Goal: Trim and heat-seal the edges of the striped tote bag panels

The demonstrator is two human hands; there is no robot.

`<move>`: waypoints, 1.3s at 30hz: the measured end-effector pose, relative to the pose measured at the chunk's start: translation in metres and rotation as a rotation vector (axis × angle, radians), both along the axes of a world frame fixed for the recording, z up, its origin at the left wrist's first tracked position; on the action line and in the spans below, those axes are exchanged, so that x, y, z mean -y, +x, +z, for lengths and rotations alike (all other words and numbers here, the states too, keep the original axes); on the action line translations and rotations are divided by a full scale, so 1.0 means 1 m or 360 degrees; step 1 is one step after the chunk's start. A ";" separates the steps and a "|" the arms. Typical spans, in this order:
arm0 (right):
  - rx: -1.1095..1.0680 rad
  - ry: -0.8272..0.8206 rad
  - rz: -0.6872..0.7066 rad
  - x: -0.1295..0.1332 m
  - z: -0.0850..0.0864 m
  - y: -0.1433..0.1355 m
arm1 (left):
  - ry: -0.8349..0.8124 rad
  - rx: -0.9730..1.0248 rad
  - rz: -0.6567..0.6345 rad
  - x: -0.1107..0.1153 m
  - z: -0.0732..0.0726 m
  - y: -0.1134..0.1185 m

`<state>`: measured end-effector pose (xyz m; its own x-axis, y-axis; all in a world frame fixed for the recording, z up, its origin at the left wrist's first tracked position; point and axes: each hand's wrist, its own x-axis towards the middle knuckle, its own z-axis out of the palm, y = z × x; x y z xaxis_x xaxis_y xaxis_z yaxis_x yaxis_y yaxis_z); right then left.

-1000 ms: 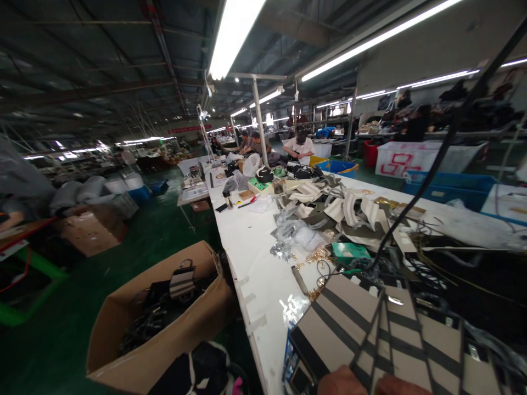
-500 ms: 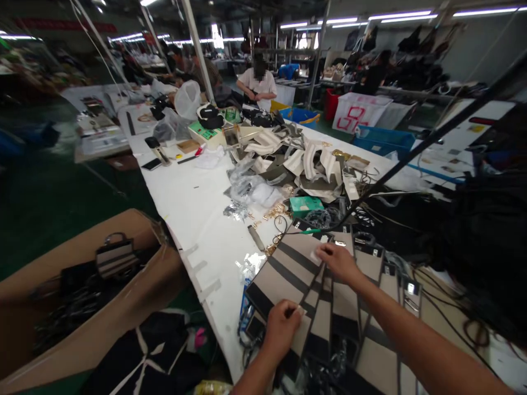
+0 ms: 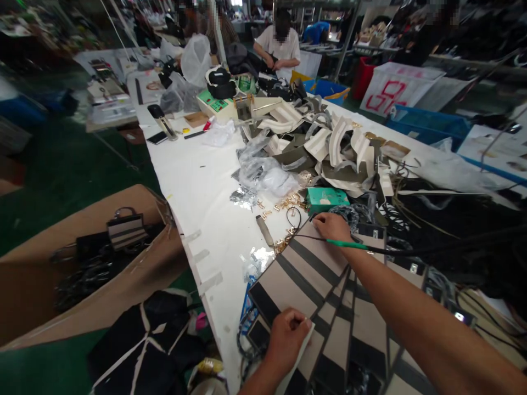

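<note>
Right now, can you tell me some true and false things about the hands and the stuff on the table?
1. The left hand grips the near edge of a striped bag panel. True.
2. The right hand holds a phone. False: it rests at the panel's far end, by a green-tipped cable.
3. A green box lies just beyond the right hand. True.
4. The cardboard box sits on the table. False: it stands on the floor beside it.

Colours as I see them from my station: beige panels (image 3: 304,274) crossed by black stripes; a green-handled tool (image 3: 343,243); a teal box (image 3: 327,198); gold fittings (image 3: 288,202) — on a white table (image 3: 197,186); a brown carton (image 3: 123,299); a green floor (image 3: 61,170).
</note>
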<state>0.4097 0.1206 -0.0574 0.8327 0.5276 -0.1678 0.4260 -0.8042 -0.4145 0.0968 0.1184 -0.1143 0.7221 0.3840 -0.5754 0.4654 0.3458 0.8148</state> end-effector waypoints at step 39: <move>0.0335 -0.0150 0.0191 0.111 0.116 -0.041 | 0.0135 0.0223 -0.0167 0.009 0.044 -0.022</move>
